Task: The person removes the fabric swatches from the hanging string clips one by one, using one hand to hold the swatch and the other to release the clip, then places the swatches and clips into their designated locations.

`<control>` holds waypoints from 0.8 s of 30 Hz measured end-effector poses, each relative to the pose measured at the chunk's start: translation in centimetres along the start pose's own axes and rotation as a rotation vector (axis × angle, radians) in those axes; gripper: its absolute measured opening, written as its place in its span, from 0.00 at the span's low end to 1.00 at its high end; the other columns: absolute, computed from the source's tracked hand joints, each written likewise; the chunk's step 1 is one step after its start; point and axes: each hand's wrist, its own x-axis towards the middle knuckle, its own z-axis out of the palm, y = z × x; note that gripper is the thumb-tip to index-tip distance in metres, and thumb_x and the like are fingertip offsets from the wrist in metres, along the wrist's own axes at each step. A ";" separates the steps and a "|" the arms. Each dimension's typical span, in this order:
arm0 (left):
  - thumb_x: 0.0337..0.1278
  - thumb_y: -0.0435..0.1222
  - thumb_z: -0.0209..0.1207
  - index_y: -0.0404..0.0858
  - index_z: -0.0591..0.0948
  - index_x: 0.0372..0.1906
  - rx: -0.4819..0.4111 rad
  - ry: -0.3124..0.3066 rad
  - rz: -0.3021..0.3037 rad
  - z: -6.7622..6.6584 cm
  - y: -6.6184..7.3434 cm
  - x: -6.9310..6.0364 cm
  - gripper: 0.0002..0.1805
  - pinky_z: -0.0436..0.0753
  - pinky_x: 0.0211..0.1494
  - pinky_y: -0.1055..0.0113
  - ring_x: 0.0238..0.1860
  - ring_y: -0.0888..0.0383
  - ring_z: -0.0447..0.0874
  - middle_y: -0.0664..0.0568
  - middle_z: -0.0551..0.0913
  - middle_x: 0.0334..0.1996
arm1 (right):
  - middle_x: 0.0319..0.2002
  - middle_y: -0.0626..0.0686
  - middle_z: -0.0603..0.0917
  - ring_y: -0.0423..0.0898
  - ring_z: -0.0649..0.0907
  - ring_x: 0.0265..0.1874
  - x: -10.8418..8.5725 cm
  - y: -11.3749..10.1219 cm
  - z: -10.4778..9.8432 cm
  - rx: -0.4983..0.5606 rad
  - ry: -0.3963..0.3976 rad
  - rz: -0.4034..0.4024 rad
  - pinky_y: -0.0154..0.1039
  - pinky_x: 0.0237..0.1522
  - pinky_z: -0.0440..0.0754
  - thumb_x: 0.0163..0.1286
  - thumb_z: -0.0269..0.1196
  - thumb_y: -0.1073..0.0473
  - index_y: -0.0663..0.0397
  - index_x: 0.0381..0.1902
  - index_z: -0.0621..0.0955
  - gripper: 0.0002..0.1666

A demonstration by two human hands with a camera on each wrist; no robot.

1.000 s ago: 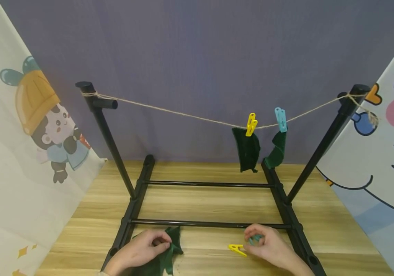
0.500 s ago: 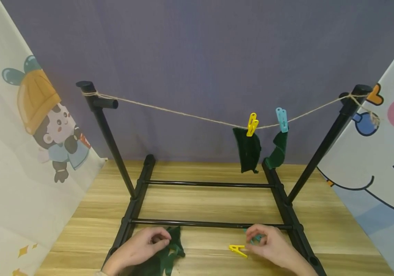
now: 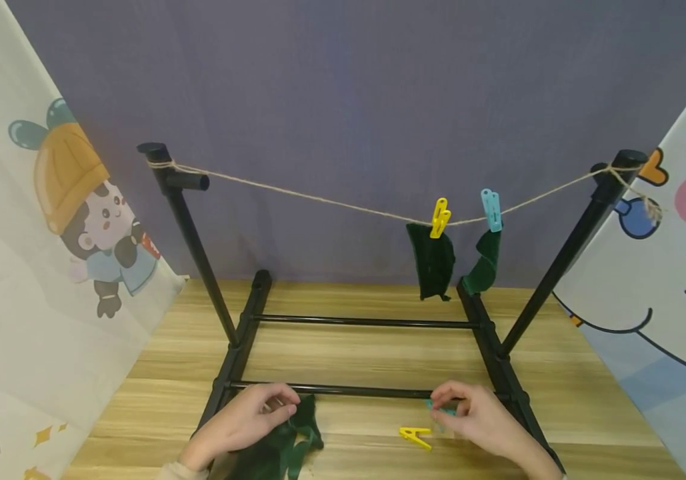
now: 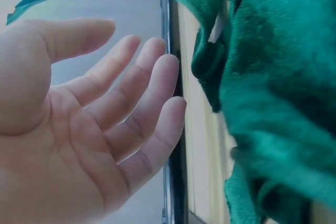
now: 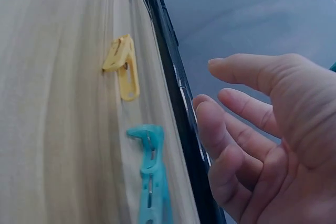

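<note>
Left hand [image 3: 253, 417]: fingers extended and relaxed, grasp empty, positioned near a crumpled green cloth [image 4: 283, 66] on the table [image 3: 355, 357]; the left wrist view shows a gap between the two. Right hand [image 3: 481, 420]: fingers loosely bent, thumb apart, also empty, near a loose blue clothespin [image 5: 152, 177] lying on the table. A loose yellow clothespin [image 3: 416, 437] lies close to the blue one. Behind, a string [image 3: 307, 198] spans two posts of a black rack [image 3: 241, 367]. It carries two dark green pieces [image 3: 433, 263], one under a yellow peg [image 3: 440, 218], the other under a blue peg [image 3: 491, 210].
</note>
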 end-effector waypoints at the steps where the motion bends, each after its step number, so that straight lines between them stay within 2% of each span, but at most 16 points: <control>1: 0.80 0.47 0.58 0.47 0.87 0.55 -0.002 -0.001 0.001 -0.1 0.1 0.1 0.13 0.84 0.46 0.68 0.45 0.67 0.85 0.56 0.90 0.48 | 0.45 0.52 0.91 0.33 0.74 0.15 0.1 -0.1 -0.1 -0.006 0.005 -0.001 0.31 0.16 0.72 0.74 0.71 0.52 0.56 0.52 0.85 0.16; 12: 0.81 0.48 0.57 0.43 0.86 0.58 -0.014 -0.009 -0.004 -0.3 0.8 0.6 0.16 0.84 0.45 0.69 0.46 0.68 0.85 0.54 0.90 0.49 | 0.44 0.50 0.91 0.32 0.72 0.15 0.5 -0.6 -0.8 -0.054 0.045 -0.038 0.31 0.16 0.70 0.74 0.72 0.50 0.51 0.49 0.87 0.14; 18: 0.81 0.48 0.57 0.42 0.85 0.58 -0.019 -0.013 -0.016 -0.3 1.4 1.0 0.17 0.83 0.45 0.69 0.45 0.66 0.84 0.52 0.89 0.49 | 0.46 0.52 0.91 0.33 0.73 0.14 0.7 -1.2 -1.3 -0.100 0.068 -0.054 0.32 0.14 0.70 0.75 0.70 0.50 0.48 0.48 0.88 0.12; 24: 0.81 0.47 0.57 0.42 0.85 0.57 -0.031 -0.015 -0.012 -0.5 1.8 1.3 0.16 0.83 0.45 0.69 0.46 0.64 0.84 0.51 0.89 0.50 | 0.46 0.52 0.91 0.33 0.71 0.12 0.8 -1.5 -1.7 -0.107 0.070 -0.065 0.32 0.13 0.69 0.76 0.70 0.50 0.51 0.50 0.88 0.13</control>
